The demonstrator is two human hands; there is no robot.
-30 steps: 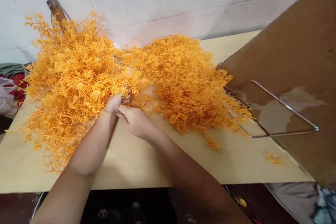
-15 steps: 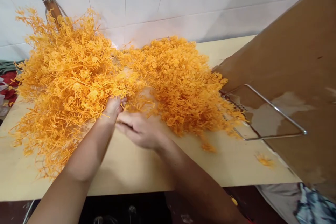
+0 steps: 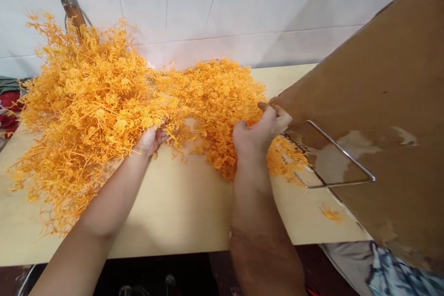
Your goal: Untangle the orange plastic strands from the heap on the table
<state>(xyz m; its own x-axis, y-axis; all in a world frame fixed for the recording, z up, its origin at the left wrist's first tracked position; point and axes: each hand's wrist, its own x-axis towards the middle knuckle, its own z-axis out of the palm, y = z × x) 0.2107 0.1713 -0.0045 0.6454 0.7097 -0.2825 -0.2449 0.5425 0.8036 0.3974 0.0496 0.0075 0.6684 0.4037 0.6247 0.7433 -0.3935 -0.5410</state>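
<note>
A big heap of orange artificial flower sprigs [image 3: 93, 101], thin-stemmed with small frilly heads, fills the left of the table. My left hand [image 3: 152, 141] is at its lower right edge, palm turned up and fingers curled around some sprigs; the orange tangle partly covers the fingertips. A second, lower pile of the same sprigs [image 3: 222, 101] lies in the middle. Over that pile's right side is my right hand [image 3: 262, 127], back of the hand toward me, thumb apart from loosely bent fingers. Nothing shows in it.
A large brown cardboard sheet [image 3: 364, 78] leans along the right, with a bent metal wire frame [image 3: 347, 152] against it. One loose orange piece [image 3: 331, 213] lies on the pale tabletop [image 3: 180, 212]. A wooden-handled object [image 3: 73, 13] stands behind the left heap by the tiled wall [image 3: 194, 4].
My right hand has left my left hand's side and moved right and away from me, over the middle pile. My left hand stays nearly in place, its fingers now more visible.
</note>
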